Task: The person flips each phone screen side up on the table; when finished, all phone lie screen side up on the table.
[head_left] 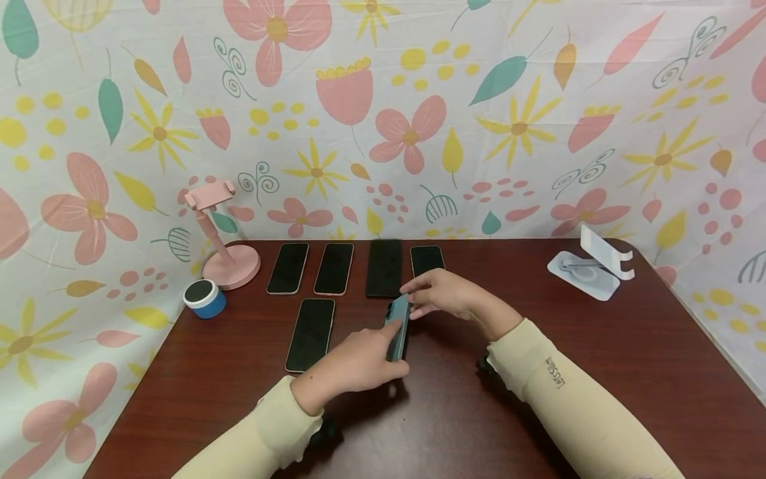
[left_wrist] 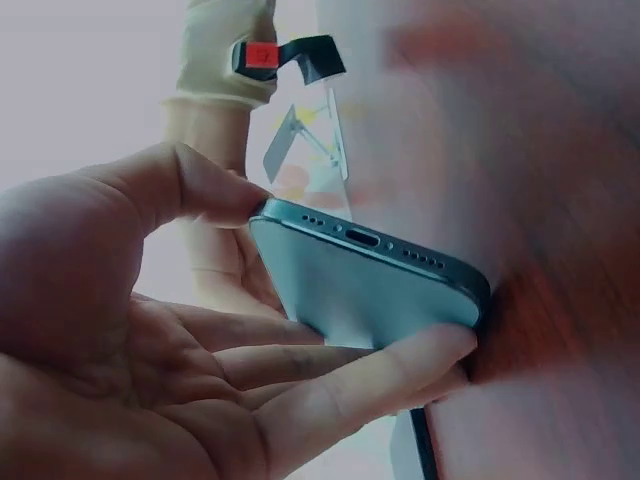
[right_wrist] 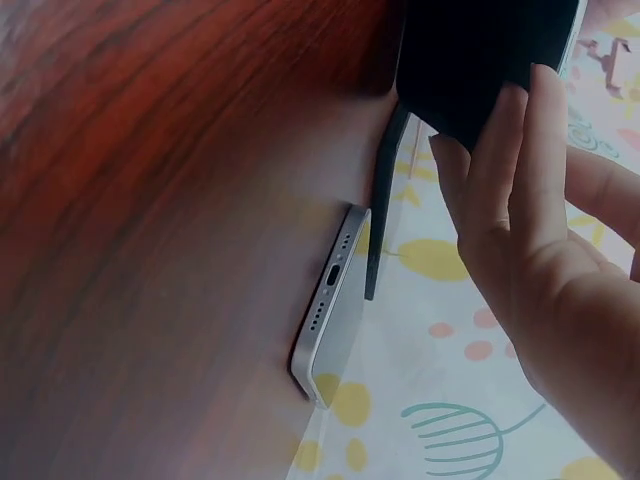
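Observation:
A light-blue smartphone (head_left: 397, 313) is held tilted above the table, its camera lenses showing at the far end in the head view. My left hand (head_left: 362, 362) grips its near end. In the left wrist view, the thumb is at one edge and the fingers spread along the phone's face (left_wrist: 340, 275), beside the charging port. My right hand (head_left: 445, 294) pinches the far end, its fingers lying against the dark face (right_wrist: 470, 60) in the right wrist view. Left of the hands lies another smartphone (head_left: 310, 334), dark screen up.
Along the back edge of the dark wooden table (head_left: 455, 412) lie several smartphones (head_left: 334, 269) in a row, screens up. A pink phone stand (head_left: 232, 267) and a blue-and-white round jar (head_left: 206, 303) stand at the left. A white folding stand (head_left: 583, 274) is at the back right.

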### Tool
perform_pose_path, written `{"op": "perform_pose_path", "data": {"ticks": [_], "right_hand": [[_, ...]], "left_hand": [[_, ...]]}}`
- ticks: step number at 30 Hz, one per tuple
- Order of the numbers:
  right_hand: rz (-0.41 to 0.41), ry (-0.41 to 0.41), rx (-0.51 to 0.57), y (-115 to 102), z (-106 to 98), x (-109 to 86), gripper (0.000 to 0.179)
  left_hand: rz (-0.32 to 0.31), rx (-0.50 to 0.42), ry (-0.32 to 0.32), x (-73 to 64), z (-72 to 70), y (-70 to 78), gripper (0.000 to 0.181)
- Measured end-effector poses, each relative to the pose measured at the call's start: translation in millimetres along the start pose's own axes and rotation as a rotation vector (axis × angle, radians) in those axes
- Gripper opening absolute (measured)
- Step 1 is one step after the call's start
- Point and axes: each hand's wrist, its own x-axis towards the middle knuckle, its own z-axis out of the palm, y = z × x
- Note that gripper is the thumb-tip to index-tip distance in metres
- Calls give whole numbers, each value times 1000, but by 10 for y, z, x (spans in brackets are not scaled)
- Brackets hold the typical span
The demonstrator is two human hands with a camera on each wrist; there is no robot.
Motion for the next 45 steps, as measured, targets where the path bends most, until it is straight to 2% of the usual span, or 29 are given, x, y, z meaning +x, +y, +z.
{"op": "perform_pose_path", "data": {"ticks": [11,18,27,36,45], "right_hand": [[-29,-26,89,5,20,4,47],[-28,-14,86,-9,35,8,49],[-25,41,68,-4,60,47,49],[7,71,73,10,62,64,46],[33,22,45,47,56,86,56]], "left_hand": [[-6,-80,-34,15,-136,-96,84],[10,-129,-31,18,-155,-140,81],[24,-328,-20,39,-117,-181,70],[10,-535,-25,67,-95,-192,69],[-2,-612,-39,57,-69,-187,72]]}}
